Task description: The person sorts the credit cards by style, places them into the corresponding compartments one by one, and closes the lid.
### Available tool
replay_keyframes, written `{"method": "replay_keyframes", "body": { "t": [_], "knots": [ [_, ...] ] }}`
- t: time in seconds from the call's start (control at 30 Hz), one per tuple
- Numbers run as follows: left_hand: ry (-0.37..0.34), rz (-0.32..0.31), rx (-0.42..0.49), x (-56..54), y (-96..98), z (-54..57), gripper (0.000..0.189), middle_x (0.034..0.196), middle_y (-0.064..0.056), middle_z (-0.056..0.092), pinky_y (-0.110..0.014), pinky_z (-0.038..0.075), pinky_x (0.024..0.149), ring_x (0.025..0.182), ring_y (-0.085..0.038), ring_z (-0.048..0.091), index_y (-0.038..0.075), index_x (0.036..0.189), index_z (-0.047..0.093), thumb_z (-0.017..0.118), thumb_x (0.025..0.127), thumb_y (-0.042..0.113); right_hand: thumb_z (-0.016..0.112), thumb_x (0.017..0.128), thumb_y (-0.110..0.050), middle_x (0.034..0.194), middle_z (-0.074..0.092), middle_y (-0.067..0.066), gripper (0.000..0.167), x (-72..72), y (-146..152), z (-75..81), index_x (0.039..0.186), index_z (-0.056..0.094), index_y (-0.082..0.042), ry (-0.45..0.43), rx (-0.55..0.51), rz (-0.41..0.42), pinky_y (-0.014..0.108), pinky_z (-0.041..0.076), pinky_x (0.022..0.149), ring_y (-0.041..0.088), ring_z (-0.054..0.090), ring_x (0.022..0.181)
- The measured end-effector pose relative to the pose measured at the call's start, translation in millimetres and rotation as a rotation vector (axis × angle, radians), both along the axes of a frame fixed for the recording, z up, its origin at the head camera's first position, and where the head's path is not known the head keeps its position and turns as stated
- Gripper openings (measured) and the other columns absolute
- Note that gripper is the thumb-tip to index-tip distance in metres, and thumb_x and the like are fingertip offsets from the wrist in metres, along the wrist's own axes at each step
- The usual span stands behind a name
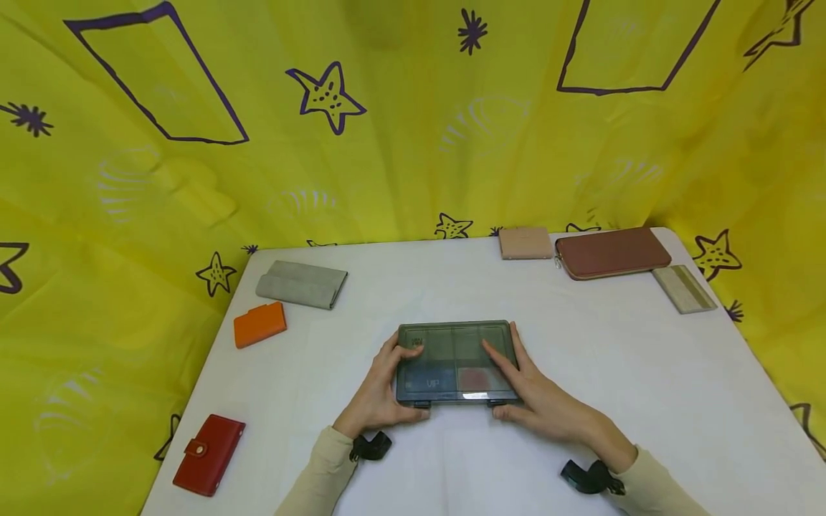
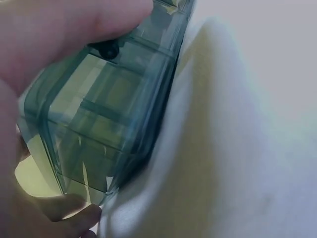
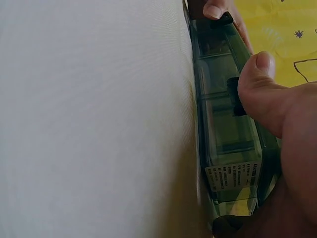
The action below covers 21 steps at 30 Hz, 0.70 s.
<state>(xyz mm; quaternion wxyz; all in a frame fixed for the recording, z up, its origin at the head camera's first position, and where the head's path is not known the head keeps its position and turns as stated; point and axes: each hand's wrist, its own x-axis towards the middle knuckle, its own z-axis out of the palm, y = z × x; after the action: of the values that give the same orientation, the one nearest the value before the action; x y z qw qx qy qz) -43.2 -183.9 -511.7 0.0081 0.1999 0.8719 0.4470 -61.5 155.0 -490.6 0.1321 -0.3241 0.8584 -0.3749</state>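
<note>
A translucent green compartment box (image 1: 454,344) lies on the table in front of me, its lid down. Through the lid show a blue card (image 1: 429,380) marked VIP and a reddish card (image 1: 473,379). My left hand (image 1: 381,390) grips the left end, thumb at the front edge and a finger over the lid. At the other end my right hand (image 1: 548,401) holds the box, with its thumb beside the dark front latch (image 3: 235,96) and one finger on top. In the right wrist view a white printed label (image 3: 232,176) shows on the box's side.
On the left of the white table (image 1: 361,473) lie a grey wallet (image 1: 302,284), an orange card holder (image 1: 259,325) and a red snap wallet (image 1: 209,455). Back right are a beige wallet (image 1: 525,244), a brown zip wallet (image 1: 613,254) and a striped card holder (image 1: 684,289). Yellow cloth surrounds the table.
</note>
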Motion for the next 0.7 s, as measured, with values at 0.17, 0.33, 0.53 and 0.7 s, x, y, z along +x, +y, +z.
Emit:
{"method": "replay_keyframes", "body": {
  "t": [0.17,0.33,0.53,0.7],
  "knots": [
    [0.022,0.018,0.038,-4.4,2.0,1.2,0.09,0.173,-0.019,0.028,-0.073,0.037,0.113,0.152,-0.048,0.037,0.017,0.139,0.062,0.104,0.06,0.025,0.077,0.098,-0.037,0.171,-0.027,0.029,0.102,-2.0,-0.7,1.5,0.173,0.011,-0.018,-0.01,0.0,-0.008,0.077,0.038,0.11,0.064,0.008,0.155],
    [0.024,0.024,0.081,-5.6,1.8,2.0,0.077,0.171,-0.019,0.034,-0.076,0.033,0.113,0.152,-0.048,0.038,0.016,0.129,0.067,0.103,0.061,0.024,0.077,0.098,-0.035,0.171,-0.028,0.03,0.101,-1.0,-2.5,1.5,0.173,0.01,-0.017,-0.024,-0.012,-0.012,0.079,0.036,0.11,0.065,0.005,0.155],
    [-0.032,0.037,0.086,-2.6,-0.6,2.4,0.076,0.171,-0.017,0.033,-0.077,0.029,0.116,0.156,-0.047,0.032,0.019,0.13,0.068,0.104,0.064,0.026,0.076,0.099,-0.037,0.172,-0.026,0.028,0.1,-0.9,-4.1,0.3,0.173,0.011,-0.019,-0.036,-0.006,-0.027,0.079,0.036,0.11,0.063,0.006,0.156],
    [-0.09,-0.004,0.006,2.9,-6.7,9.6,0.096,0.174,-0.019,0.027,-0.076,0.029,0.119,0.16,-0.049,0.018,0.024,0.151,0.053,0.101,0.069,0.033,0.079,0.096,-0.042,0.174,-0.019,0.028,0.103,-0.9,-6.0,0.1,0.173,0.012,-0.024,-0.022,-0.002,-0.035,0.074,0.041,0.109,0.061,0.013,0.156]
  ]
}}
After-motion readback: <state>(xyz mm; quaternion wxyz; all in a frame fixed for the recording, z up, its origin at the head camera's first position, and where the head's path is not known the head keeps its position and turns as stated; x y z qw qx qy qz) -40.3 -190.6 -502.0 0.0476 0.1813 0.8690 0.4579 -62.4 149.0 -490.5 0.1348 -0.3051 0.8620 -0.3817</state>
